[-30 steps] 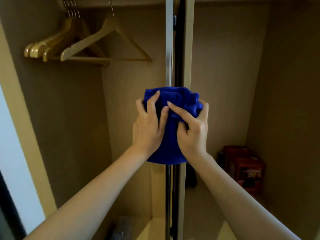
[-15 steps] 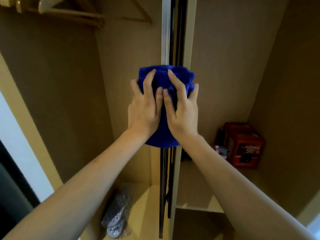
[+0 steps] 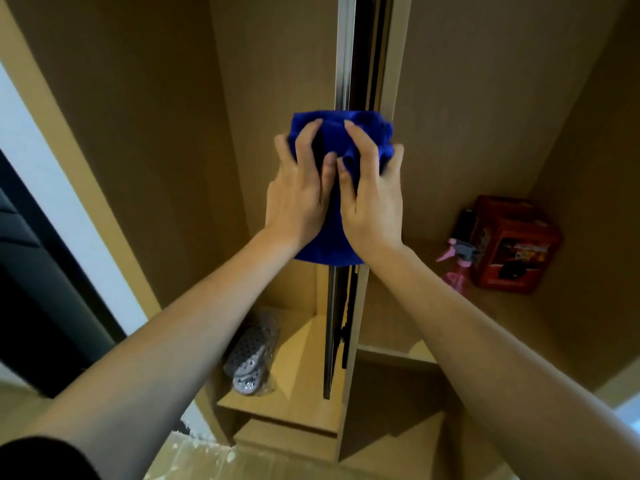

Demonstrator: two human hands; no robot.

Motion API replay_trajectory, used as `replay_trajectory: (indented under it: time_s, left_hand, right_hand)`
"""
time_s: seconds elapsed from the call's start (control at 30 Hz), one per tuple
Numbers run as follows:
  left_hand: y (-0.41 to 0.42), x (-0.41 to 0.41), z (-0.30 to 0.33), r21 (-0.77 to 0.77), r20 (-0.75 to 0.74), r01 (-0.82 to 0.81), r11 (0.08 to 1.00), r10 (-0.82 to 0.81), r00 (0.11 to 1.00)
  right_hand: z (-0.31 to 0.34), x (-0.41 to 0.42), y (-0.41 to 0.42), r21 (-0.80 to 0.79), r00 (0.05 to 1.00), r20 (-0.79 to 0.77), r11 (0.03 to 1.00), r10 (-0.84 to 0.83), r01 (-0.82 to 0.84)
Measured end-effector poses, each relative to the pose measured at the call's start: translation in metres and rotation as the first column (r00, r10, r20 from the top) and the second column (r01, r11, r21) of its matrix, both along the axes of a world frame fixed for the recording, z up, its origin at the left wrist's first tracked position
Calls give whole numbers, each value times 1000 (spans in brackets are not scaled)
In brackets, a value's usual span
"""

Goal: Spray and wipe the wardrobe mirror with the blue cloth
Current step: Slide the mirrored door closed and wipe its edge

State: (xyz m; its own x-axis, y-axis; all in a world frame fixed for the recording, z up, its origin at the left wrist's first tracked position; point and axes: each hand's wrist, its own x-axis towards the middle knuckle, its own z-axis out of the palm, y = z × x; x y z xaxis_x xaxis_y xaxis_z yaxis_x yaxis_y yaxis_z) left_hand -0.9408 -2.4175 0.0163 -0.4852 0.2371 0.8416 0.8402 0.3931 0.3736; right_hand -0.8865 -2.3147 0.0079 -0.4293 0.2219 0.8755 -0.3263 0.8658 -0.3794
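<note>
The grip of both hands, left hand [image 3: 298, 195] and right hand [image 3: 374, 199], curls around the bunched blue cloth [image 3: 332, 237] against the door edge [image 3: 343, 46].

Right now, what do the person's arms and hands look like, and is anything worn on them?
Both forearms are bare. The left hand and right hand wear no gloves, and no rings or watch show. A dark sleeve covers the left upper arm at the frame's lower corner; the right arm shows no sleeve in view.

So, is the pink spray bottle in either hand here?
No: the pink spray bottle stands on the shelf beside the red box, while both hands grip the blue cloth.
</note>
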Motion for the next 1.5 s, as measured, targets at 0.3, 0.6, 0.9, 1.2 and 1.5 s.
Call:
replay_trajectory:
  time_s: [0.3,0.6,0.9,1.2,1.5]
  left_hand:
    - [-12,13,-115,-125,165,75,989,-54,985]
    - [-18,5,-101,-115,102,112,987,-100,990]
    - [-18,7,-138,-116,162,157,981,-137,977]
    - [-35,12,-269,-262,379,250,932,-139,915]
    - [-37,17,-397,-302,499,284,910,-103,860]
  right_hand:
    - [-118,13,2,19,984,179,1000,19,-23]
    - [-103,13,-4,-52,986,147,996,83,-76]
    - [-141,13,1,0,987,152,998,56,-57]
    - [-275,29,-1,73,968,251,997,-5,-14]
    - [-410,34,-8,48,939,336,997,-74,62]
